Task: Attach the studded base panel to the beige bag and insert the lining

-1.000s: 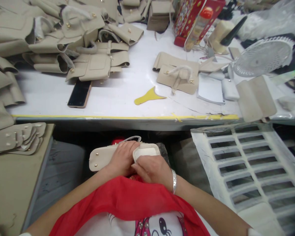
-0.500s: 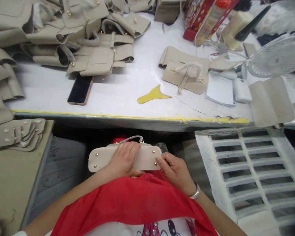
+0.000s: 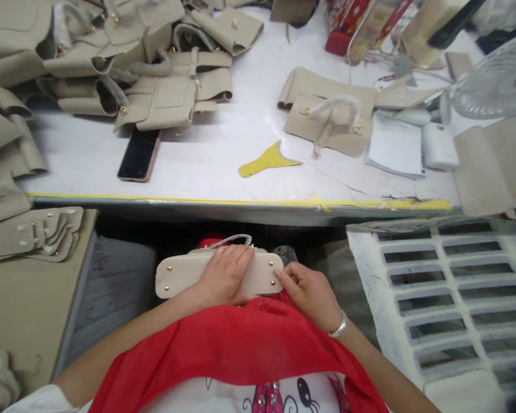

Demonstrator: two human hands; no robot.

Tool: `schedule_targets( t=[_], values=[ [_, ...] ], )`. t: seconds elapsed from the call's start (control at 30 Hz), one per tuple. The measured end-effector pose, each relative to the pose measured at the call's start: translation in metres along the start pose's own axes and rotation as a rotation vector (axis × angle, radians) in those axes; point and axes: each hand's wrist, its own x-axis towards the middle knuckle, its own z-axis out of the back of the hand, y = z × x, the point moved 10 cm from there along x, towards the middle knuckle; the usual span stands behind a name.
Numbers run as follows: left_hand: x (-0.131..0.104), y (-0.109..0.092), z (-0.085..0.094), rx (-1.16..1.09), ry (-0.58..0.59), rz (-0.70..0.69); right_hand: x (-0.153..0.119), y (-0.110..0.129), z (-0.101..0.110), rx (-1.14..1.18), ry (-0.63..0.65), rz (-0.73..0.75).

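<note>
Beige handbag (image 3: 178, 274) at 6 o'clock, studded base facing the viewer; its body is mostly hidden. The left-hand grip (image 3: 227, 272) clasps it mid-base, obscuring that portion; the right-hand grip (image 3: 313, 293) pinches its 3 o'clock end, the rear fingertips unseen. On the worktop (image 3: 202, 166), a bag piece (image 3: 165, 106) overlaps the smartphone (image 3: 135, 158) at 10 o'clock; the fan (image 3: 496, 77) at 2 o'clock is cropped.

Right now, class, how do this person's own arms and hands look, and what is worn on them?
The left hand and right hand are ungloved. A silvery bracelet circles the right wrist; the left wrist is bare. Both forearms show uncovered, with a white sleeve near the left elbow.
</note>
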Motion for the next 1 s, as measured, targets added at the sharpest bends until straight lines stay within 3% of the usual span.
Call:
schedule_targets(
  t=[0.4, 0.63, 1.0],
  values=[
    [-0.002, -0.009, -0.003, 0.027, 0.070, 0.012, -0.003, -0.003, 0.001, -0.071, -0.060, -0.029],
    [0.000, -0.022, -0.003, 0.062, 0.030, 0.005, -0.005, 0.000, 0.001, -0.115, -0.056, -0.007],
    [-0.002, -0.023, -0.004, 0.057, 0.023, -0.020, -0.012, 0.003, 0.002, -0.191, -0.115, 0.000]
  ],
)
